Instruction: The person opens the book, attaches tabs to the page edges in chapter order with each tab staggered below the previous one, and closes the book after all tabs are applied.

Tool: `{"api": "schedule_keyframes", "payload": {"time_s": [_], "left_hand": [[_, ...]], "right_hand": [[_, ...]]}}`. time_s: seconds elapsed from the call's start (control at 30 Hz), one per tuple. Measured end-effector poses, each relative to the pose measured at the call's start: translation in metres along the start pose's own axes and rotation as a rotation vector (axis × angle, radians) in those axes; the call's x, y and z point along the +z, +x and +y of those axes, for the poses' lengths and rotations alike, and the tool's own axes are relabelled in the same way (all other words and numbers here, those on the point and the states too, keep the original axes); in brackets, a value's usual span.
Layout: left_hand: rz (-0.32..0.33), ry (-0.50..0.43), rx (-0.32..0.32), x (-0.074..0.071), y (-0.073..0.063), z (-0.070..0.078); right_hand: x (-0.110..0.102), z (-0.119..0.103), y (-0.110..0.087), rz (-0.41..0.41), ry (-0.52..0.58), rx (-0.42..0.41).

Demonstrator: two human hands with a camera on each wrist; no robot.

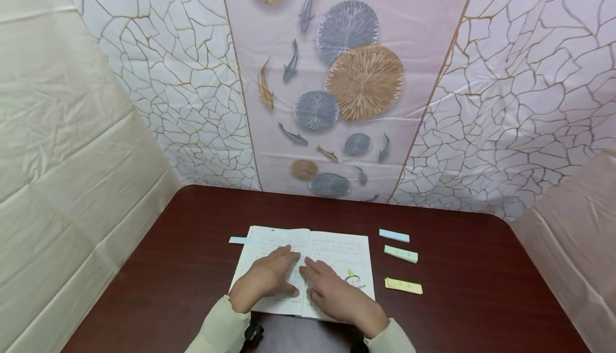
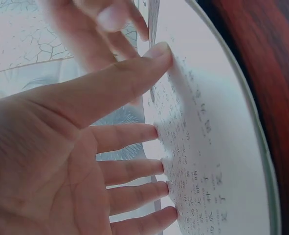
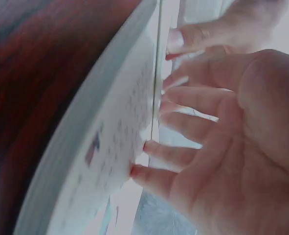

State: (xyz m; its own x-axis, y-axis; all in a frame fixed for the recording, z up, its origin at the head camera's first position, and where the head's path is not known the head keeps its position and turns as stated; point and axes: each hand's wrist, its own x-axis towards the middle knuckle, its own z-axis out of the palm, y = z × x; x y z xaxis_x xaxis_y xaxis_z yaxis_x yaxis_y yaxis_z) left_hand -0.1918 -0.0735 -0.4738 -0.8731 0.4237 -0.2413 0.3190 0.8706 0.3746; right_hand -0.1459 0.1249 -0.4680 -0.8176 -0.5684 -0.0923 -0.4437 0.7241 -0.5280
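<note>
An open book [image 1: 337,246] with printed pages lies flat on the dark red-brown table. My left hand [image 1: 270,274] rests on the left page, its fingertips and thumb tip touching the paper near the middle fold. On the right page, close to the fold, my right hand [image 1: 339,295] touches the paper with its fingertips. Both hands have their fingers extended, as the left wrist view shows for the left hand [image 2: 76,147] and the right wrist view for the right hand [image 3: 232,132]. A light blue paper strip [image 1: 238,240] sticks out from the book's left edge.
Right of the book lie three small stacks of sticky tabs: blue [image 1: 394,235] farthest back, green [image 1: 401,254] in the middle, yellow [image 1: 403,286] nearest. Patterned cloth [image 1: 327,144] hangs behind the table [image 1: 471,267], and pale cloth walls [image 1: 72,155] stand at both sides.
</note>
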Motion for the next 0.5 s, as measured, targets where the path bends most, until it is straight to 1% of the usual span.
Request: {"api": "schedule_keyframes", "payload": {"time_s": [0.07,0.13,0.23,0.3,0.4,0.5], "left_hand": [[0.000,0.006,-0.002,0.000,0.000,0.001],[0.005,0.015,-0.002,0.001,0.001,0.002],[0.010,0.023,-0.010,0.001,0.002,0.002],[0.012,0.020,-0.015,0.001,0.002,0.002],[0.009,0.020,-0.022,0.000,0.002,0.003],[0.005,0.021,-0.031,0.000,0.003,0.003]], "right_hand": [[-0.004,0.003,-0.002,0.044,0.048,0.041],[-0.010,0.009,-0.003,0.106,0.062,0.101],[-0.019,0.019,-0.005,0.202,0.006,0.217],[-0.025,0.028,-0.007,0.240,-0.044,0.300],[-0.033,0.043,-0.012,0.233,-0.094,0.416],[-0.038,0.055,-0.018,0.199,-0.098,0.495]]}}
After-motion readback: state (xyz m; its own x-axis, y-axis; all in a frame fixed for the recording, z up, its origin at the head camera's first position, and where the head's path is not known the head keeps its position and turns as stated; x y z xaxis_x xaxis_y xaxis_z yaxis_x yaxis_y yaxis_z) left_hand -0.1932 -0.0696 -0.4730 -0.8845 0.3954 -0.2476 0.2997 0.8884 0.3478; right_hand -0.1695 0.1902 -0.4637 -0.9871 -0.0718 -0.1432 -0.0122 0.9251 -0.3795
